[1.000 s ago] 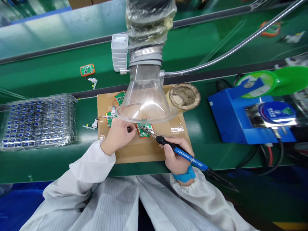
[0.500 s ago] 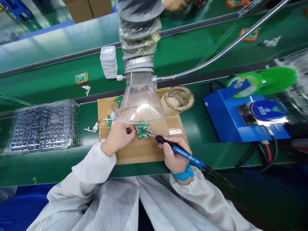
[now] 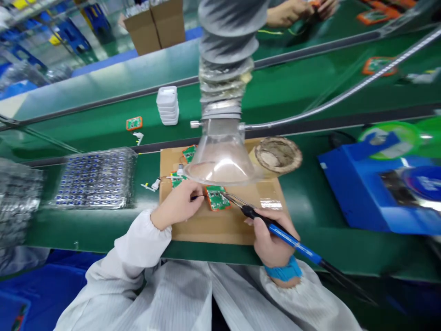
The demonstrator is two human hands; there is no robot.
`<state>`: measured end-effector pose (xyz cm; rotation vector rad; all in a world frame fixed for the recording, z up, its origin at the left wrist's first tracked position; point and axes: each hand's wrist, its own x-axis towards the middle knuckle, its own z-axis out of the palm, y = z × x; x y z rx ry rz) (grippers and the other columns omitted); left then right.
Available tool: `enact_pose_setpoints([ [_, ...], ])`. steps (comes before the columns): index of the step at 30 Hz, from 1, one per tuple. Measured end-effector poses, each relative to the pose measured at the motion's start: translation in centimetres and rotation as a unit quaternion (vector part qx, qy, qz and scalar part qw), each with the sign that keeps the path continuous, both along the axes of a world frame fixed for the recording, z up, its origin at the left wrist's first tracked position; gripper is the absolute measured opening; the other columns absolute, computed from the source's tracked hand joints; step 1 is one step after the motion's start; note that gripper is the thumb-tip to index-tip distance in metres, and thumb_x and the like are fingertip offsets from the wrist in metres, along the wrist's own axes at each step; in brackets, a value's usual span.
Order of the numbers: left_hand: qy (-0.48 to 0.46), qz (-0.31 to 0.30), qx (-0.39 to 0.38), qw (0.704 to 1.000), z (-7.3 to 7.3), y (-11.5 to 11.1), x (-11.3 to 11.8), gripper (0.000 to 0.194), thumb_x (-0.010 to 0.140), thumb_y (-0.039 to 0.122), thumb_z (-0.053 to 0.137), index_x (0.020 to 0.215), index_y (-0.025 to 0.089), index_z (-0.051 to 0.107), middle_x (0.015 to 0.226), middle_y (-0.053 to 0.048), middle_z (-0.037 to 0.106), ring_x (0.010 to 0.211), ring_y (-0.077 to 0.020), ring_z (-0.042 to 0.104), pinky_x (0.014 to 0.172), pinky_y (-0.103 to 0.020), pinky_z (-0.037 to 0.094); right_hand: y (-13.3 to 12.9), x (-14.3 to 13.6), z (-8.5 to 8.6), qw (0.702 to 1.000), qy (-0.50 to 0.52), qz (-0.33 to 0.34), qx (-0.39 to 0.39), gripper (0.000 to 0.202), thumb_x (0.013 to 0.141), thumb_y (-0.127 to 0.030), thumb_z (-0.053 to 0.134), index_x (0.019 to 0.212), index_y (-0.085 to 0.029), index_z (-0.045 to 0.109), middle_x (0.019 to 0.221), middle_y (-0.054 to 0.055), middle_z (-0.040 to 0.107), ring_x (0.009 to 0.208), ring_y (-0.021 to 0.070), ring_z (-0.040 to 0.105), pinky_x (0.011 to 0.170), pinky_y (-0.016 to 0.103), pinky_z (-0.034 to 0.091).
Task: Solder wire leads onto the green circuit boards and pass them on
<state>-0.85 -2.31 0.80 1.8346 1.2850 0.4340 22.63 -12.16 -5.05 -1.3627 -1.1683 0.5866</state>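
Note:
My right hand [image 3: 274,236] is closed round the blue and black grip of a soldering iron [image 3: 292,242]. The iron's metal tip is over the right part of a green circuit board [image 3: 217,198] with an orange edge, lying on cardboard. Just left of this board, my left hand [image 3: 182,202] pinches a small dark part [image 3: 195,197]; a thin lead seems to run from it to the board's edge. Behind my left fingers, another circuit board [image 3: 177,180] is partly covered, with a white connector piece [image 3: 179,170] by it.
A clear fume hood [image 3: 223,168] hangs low over the cardboard [image 3: 206,230]. At its right stands a crusted round pot [image 3: 278,155]; farther right is a blue solder machine [image 3: 344,184]. Plastic trays [image 3: 96,179] lie left, stacked white boxes [image 3: 167,105] behind. Another person's hands [image 3: 289,13] are across the bench.
The head view has turned, so everything sits farther right and lower. The iron's tip has shifted rightward across the board. My left hand still pinches beside the board's left edge.

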Motion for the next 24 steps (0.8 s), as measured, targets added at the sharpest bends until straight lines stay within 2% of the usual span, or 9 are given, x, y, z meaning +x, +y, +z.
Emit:
enact_pose_setpoints([
  [4,-0.189,0.08,-0.232,0.951,2.1,1.9,-4.6,0.019,0.09,0.033,0.065,0.085,0.018,0.053,0.086,-0.006,0.072,0.077,-0.017,0.071,0.072,-0.03,0.056,0.1,0.1,-0.3,1.0,0.02,0.009,0.016,0.01,0.088,-0.028,0.075,0.094,-0.02,0.072,0.087,0.004,0.073,0.063,0.0182,0.072,0.061,0.031,0.058],
  [6,-0.228,0.13,-0.272,0.926,3.3,3.8,-7.6,0.026,0.086,0.035,0.071,0.087,0.018,0.052,0.09,-0.009,0.075,0.075,-0.0183,0.074,0.066,-0.027,0.057,0.2,0.1,-0.3,0.999,0.026,0.018,0.027,0.01,0.088,-0.027,0.075,0.093,-0.019,0.072,0.084,0.004,0.072,0.062,0.0183,0.072,0.06,0.031,0.057],
  [8,-0.238,0.191,-0.245,0.92,4.2,6.5,-10.6,0.028,0.083,0.033,0.075,0.086,0.017,0.052,0.091,-0.011,0.077,0.074,-0.0198,0.076,0.064,-0.027,0.057,0.3,0.1,-0.3,0.999,0.026,0.021,0.037,0.01,0.087,-0.026,0.075,0.093,-0.019,0.072,0.082,0.003,0.071,0.061,0.0181,0.072,0.06,0.03,0.057],
  [11,-0.2,0.273,-0.127,0.932,5.0,11.8,-14.2,0.021,0.085,0.027,0.071,0.084,0.016,0.053,0.091,-0.012,0.077,0.078,-0.0188,0.076,0.071,-0.027,0.058,0.4,0.0,-0.3,0.999,0.014,0.015,0.034,0.009,0.087,-0.026,0.075,0.093,-0.019,0.072,0.084,0.003,0.072,0.061,0.0177,0.072,0.06,0.03,0.056],
  [14,-0.04,0.345,0.01,0.938,4.9,17.3,-16.7,0.011,0.089,0.025,0.064,0.09,0.015,0.059,0.101,-0.01,0.077,0.091,-0.0177,0.074,0.084,-0.029,0.057,0.4,0.0,-0.1,0.999,-0.009,0.019,0.034,0.008,0.088,-0.027,0.074,0.093,-0.021,0.072,0.081,0.003,0.072,0.063,0.0189,0.072,0.06,0.031,0.056],
  [16,0.071,0.39,0.054,0.916,4.4,20.0,-18.0,0.011,0.085,0.019,0.067,0.095,0.015,0.062,0.111,-0.011,0.076,0.106,-0.0221,0.07,0.094,-0.032,0.053,0.4,0.0,0.1,0.999,-0.022,0.024,0.04,0.007,0.089,-0.027,0.072,0.093,-0.022,0.072,0.076,0.002,0.071,0.063,0.0196,0.071,0.061,0.032,0.057],
  [20,0.152,0.467,0.03,0.87,2.7,22.3,-20.1,0.02,0.073,0.008,0.077,0.089,0.011,0.064,0.118,-0.024,0.071,0.126,-0.0373,0.06,0.105,-0.045,0.045,0.5,0.0,0.3,0.998,-0.043,0.012,0.042,0.008,0.089,-0.03,0.072,0.092,-0.022,0.072,0.078,0.003,0.072,0.063,0.019,0.071,0.061,0.03,0.057],
  [22,0.161,0.493,0.003,0.855,2.1,22.5,-20.8,0.018,0.077,0.013,0.079,0.089,0.009,0.066,0.115,-0.022,0.07,0.124,-0.0365,0.062,0.105,-0.049,0.046,0.5,0.0,0.4,0.998,-0.052,0.011,0.042,0.01,0.088,-0.032,0.073,0.091,-0.022,0.072,0.079,0.003,0.072,0.064,0.0194,0.072,0.062,0.03,0.057],
  [24,0.15,0.509,-0.014,0.847,2.1,22.5,-21.1,0.02,0.088,0.025,0.076,0.099,0.01,0.068,0.114,-0.015,0.07,0.116,-0.0292,0.065,0.102,-0.048,0.051,0.5,0.0,0.4,0.998,-0.049,0.017,0.042,0.01,0.089,-0.032,0.072,0.092,-0.022,0.071,0.079,0.003,0.072,0.064,0.0198,0.073,0.061,0.03,0.057],
])
